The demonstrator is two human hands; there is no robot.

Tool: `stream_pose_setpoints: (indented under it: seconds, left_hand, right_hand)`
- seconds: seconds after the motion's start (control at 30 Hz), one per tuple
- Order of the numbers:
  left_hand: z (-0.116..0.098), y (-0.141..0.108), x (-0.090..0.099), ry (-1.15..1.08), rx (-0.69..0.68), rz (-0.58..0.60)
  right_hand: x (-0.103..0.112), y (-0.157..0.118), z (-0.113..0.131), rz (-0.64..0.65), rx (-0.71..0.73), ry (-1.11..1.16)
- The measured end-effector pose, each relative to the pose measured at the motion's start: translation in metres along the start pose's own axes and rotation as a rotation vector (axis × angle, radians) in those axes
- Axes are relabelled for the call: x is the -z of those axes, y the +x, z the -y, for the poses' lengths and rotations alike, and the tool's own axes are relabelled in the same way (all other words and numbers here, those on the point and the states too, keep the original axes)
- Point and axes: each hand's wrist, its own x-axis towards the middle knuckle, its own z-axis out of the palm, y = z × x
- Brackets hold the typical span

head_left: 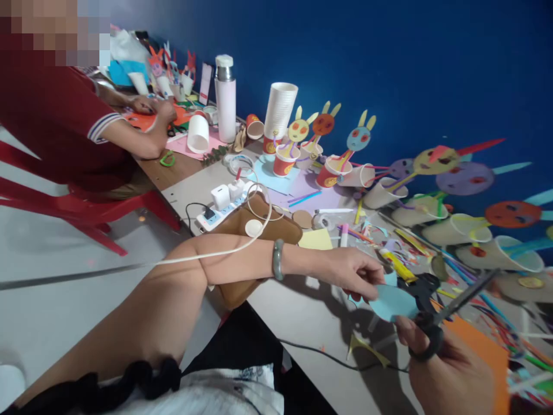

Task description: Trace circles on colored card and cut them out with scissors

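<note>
My left hand [354, 272], with a green bangle [278, 260] on the wrist, pinches the left edge of a light blue paper oval [393, 302]. At the oval's lower right edge is my right hand [444, 360], its fingers through the handles of dark scissors [469, 297]. The blades point up and to the right, away from the oval. Orange paper [484, 351] lies beneath and beside my right hand. Near my left hand, a yellow tube [397, 266] rests among paper scraps.
Paper cups with rabbit-like paper heads [358, 138] line the blue wall. A power strip [222, 214], white cable, brown case [276, 216], stacked cups [280, 109] and flask [225, 101] are on the table. At the left, a person in a red shirt [56, 121] sits working.
</note>
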Motion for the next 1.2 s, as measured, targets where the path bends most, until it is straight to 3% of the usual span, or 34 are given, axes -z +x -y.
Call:
stream_pose_setpoints:
  seconds: [0.1,0.2,0.4,0.6,0.8,0.87,1.03,1.2]
  left_hand:
    - [0.003,0.001,-0.002,-0.019,0.006,0.007]
    - [0.003,0.001,-0.004,-0.028,0.008,-0.004]
    - [0.000,-0.003,-0.011,-0.102,0.023,-0.101]
    - [0.001,-0.004,-0.015,-0.171,0.005,-0.191]
    - [0.005,-0.004,-0.020,-0.154,-0.013,-0.351]
    - [0.004,-0.006,-0.023,-0.164,-0.012,-0.316]
    - [0.000,-0.012,-0.029,-0.099,0.063,-0.070]
    - [-0.003,-0.013,-0.027,-0.052,0.086,-0.035]
  right_hand:
    - [-0.002,-0.001,0.007,-0.018,-0.044,0.028]
    - [-0.006,-0.002,0.015,-0.027,0.024,0.085]
    - [-0.012,-0.003,0.032,-0.086,0.045,0.215]
    - [-0.016,0.001,0.030,-0.132,0.108,0.322]
    - [-0.017,-0.001,0.028,-0.039,0.136,0.383]
    - [-0.017,-0.002,0.028,0.019,0.136,0.415]
    - [-0.018,-0.006,0.030,0.107,0.132,0.426]
    - [-0.017,-0.008,0.033,0.145,0.179,0.431]
